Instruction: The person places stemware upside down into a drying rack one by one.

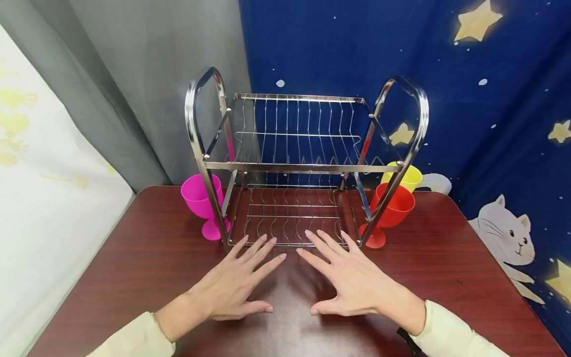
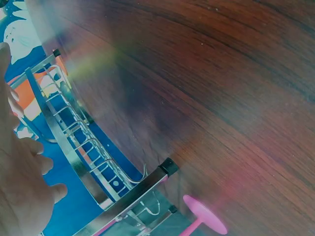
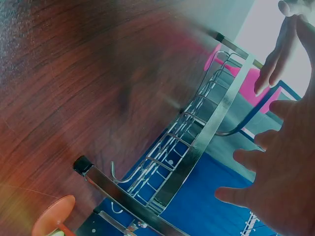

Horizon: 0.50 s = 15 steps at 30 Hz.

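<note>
A two-tier chrome dish rack point(image 1: 303, 168) stands on the dark red wooden table. In front of its lower shelf my left hand point(image 1: 236, 280) is held over the table, palm down with fingers spread, holding nothing. My right hand point(image 1: 357, 277) mirrors it, fingers spread and pointing at the rack, also holding nothing. A magenta goblet point(image 1: 198, 198) stands by the rack's left side. On the right side are a red goblet point(image 1: 394, 206) and, behind it, a yellow goblet point(image 1: 412, 176) partly hidden. In both wrist views the spread fingers appear beside the rack's lower front bar.
The table point(image 1: 446, 277) reaches back to a grey curtain point(image 1: 165, 74) and a blue curtain point(image 1: 312, 44) with stars and a cat. White cloth point(image 1: 53, 208) hangs along the left edge. A small dark object point(image 1: 407, 339) lies by the right sleeve.
</note>
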Tool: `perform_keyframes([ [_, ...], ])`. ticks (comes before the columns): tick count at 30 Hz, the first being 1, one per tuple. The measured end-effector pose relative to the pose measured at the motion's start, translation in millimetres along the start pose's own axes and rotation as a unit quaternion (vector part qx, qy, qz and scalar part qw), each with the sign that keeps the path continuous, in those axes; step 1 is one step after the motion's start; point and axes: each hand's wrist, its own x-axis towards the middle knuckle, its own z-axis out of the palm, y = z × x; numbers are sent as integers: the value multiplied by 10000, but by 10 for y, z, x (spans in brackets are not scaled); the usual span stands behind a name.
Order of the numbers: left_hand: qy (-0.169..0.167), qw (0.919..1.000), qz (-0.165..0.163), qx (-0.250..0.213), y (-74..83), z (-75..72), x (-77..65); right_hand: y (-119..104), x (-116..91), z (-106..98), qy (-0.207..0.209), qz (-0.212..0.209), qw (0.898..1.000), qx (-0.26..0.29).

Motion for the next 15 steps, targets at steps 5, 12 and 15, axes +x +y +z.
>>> perform_keyframes([
  [5, -38, 9999, -123, 20, 15, -6, 18, 16, -9, -18, 4, 132, 9999, -59],
  [12, 32, 9997, -219, 40, 33, -2, 51, 61, -13, -67, 41, 346, 9994, 20],
  [15, 32, 9997, -255, 29, 39, -11, 64, 81, -25, -101, 53, 418, 9991, 23],
])
